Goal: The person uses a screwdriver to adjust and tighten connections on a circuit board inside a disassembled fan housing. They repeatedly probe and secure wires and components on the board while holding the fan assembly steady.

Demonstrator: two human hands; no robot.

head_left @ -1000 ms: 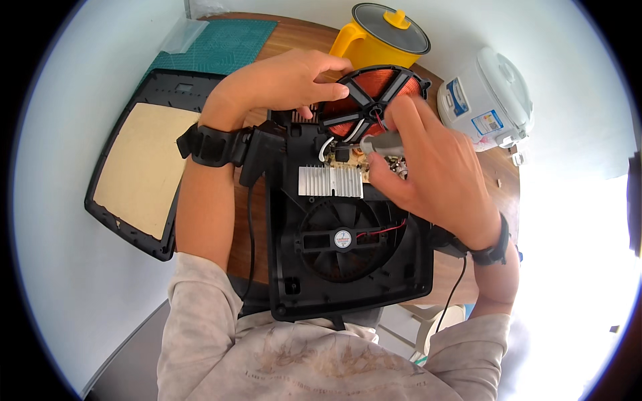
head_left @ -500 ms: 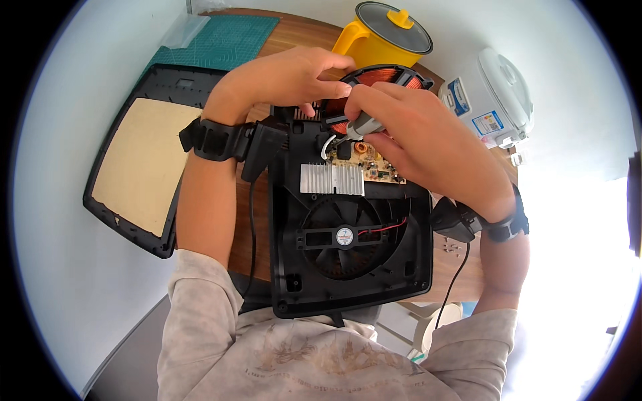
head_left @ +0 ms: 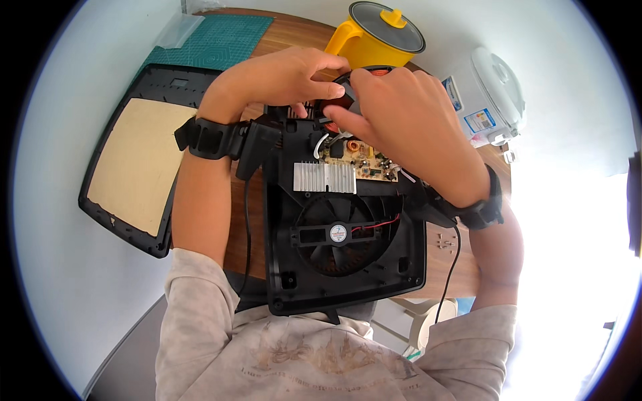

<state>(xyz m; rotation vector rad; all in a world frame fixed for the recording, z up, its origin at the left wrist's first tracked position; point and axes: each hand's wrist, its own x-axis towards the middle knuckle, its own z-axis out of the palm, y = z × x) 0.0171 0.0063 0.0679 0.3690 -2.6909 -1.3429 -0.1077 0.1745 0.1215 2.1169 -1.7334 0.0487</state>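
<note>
In front of me lies the opened black base of an induction cooker (head_left: 348,291). It holds a fan (head_left: 339,234), a silver heat sink (head_left: 325,178) and a circuit board (head_left: 371,164). A round copper coil (head_left: 332,127) stands tilted at its far end, mostly covered by my hands. My left hand (head_left: 294,75) grips the coil's left rim, thumb in front and fingers partly behind. Over the coil, my right hand (head_left: 408,120) is curled round a grey-handled screwdriver (head_left: 352,100), mostly hidden. A white wire sleeve (head_left: 319,145) bends up beside the board.
The cooker's black-framed top panel (head_left: 137,167) leans at the left. Behind are a green cutting mat (head_left: 207,40), a yellow lidded pot (head_left: 381,40) and a white rice cooker (head_left: 491,93). Several small screws (head_left: 444,242) lie on the wooden table right of the base.
My right hand has turned and shifted over the coil, lifting the screwdriver off the board area and hiding more of the coil. My left hand keeps its place on the rim.
</note>
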